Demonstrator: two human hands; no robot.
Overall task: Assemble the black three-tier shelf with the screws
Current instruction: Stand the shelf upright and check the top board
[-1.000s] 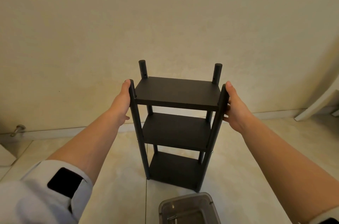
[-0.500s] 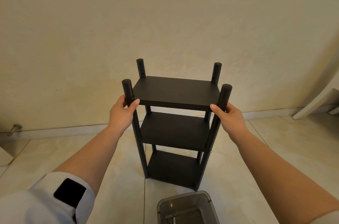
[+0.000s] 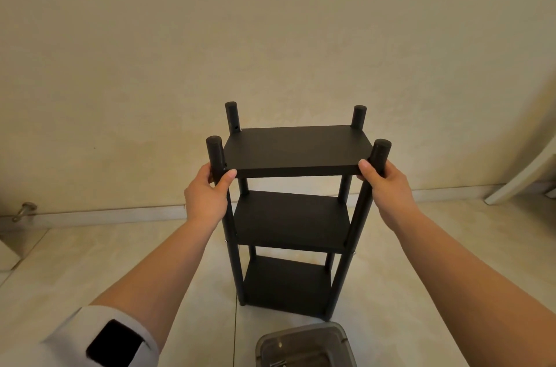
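Note:
The black three-tier shelf [image 3: 288, 153] stands upright on the tiled floor close to the wall, its four round posts rising above the top board. My left hand [image 3: 206, 196] grips the front left post just under the top board, thumb on the board's front corner. My right hand [image 3: 386, 186] grips the front right post at the same height, thumb at the board's other front corner. Small silver screw heads show on the front posts at the middle board.
A grey plastic box [image 3: 304, 347] with small metal parts sits on the floor right in front of the shelf. A metal door stop [image 3: 24, 210] sticks out at the left baseboard. A white furniture leg [image 3: 520, 177] leans at the far right.
Both hands slid from flat against the post tops down to a grip below the top board. The shelf turned slightly and now faces me more squarely.

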